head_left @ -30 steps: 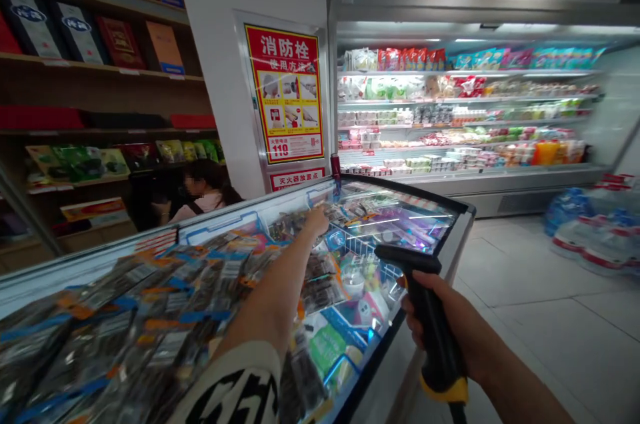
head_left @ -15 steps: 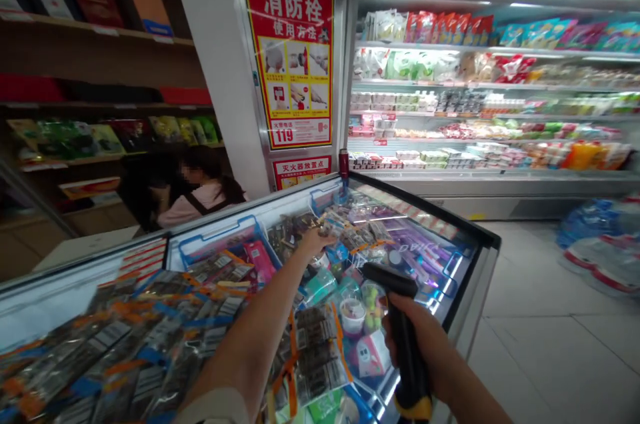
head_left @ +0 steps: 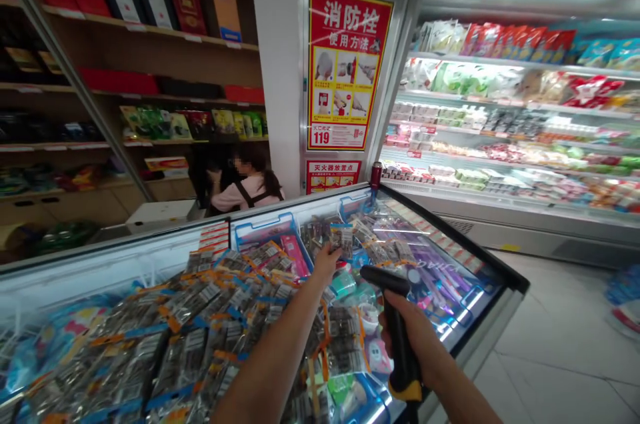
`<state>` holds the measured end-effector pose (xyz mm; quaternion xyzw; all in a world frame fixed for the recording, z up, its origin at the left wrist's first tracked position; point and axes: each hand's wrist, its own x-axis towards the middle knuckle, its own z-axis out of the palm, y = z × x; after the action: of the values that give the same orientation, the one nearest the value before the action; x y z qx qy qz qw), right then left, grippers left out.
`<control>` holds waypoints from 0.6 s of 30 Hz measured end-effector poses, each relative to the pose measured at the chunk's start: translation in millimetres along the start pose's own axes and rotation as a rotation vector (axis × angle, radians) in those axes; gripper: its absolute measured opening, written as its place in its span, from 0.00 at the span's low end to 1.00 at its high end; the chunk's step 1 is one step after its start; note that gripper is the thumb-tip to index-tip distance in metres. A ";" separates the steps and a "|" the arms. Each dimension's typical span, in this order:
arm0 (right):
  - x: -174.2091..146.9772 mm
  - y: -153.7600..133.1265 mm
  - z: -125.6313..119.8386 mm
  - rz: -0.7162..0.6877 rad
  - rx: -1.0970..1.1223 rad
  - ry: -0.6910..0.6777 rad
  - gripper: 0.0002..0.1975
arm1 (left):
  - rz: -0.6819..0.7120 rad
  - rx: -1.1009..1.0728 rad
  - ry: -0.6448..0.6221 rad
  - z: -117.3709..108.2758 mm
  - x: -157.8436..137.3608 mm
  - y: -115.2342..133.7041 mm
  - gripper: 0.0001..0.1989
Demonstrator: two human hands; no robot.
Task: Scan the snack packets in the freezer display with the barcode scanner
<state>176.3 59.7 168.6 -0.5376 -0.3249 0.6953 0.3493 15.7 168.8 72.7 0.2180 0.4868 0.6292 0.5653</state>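
My left hand (head_left: 327,260) reaches into the chest freezer with its fingers closed on a small clear packet (head_left: 343,239) that has dark contents and a blue edge strip. My right hand (head_left: 417,327) grips a black and yellow barcode scanner (head_left: 385,279) by its handle, over the freezer's right side. The scanner head points left, towards the packet. Many similar packets with orange and blue strips (head_left: 190,317) are heaped to the left of my left arm. Below the scanner sit more dark packets (head_left: 345,344) and some tubs, partly hidden by my arms.
The freezer's dark rim (head_left: 465,241) runs along the right side. A dark red can (head_left: 376,175) stands at its back corner. Beyond the freezer, a person (head_left: 250,181) is by the shelves. A lit fridge (head_left: 500,111) lines the back right, above a tiled floor (head_left: 550,337).
My view has turned left, so the scene has shifted right. My left hand now holds up a packet from among the goods. The scanner stays in my right hand.
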 end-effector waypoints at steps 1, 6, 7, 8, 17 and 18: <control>-4.9 -2.1 1.5 0.002 0.001 0.003 0.12 | -0.002 -0.009 0.000 1.7 -4.2 0.4 0.06; -27.2 -6.5 1.3 0.005 0.012 0.016 0.11 | -0.038 -0.037 0.029 12.0 -22.8 0.8 0.04; -30.7 -6.0 -0.4 0.008 0.016 0.023 0.12 | -0.048 -0.042 0.032 14.1 -26.0 0.7 0.04; -33.8 -5.1 -2.4 0.014 0.019 0.028 0.12 | -0.055 -0.047 0.031 15.9 -29.1 0.4 0.04; -57.0 -5.6 -12.7 -0.003 0.013 0.029 0.12 | -0.072 -0.035 -0.023 26.1 -56.7 -1.4 0.02; -60.7 -6.7 -11.8 -0.018 -0.005 0.037 0.12 | -0.075 -0.042 -0.028 26.9 -59.2 -0.6 0.03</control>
<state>199.6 13.5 203.3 -0.5482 -0.3252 0.6812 0.3602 53.9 123.9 100.1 0.1964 0.4735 0.6145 0.5997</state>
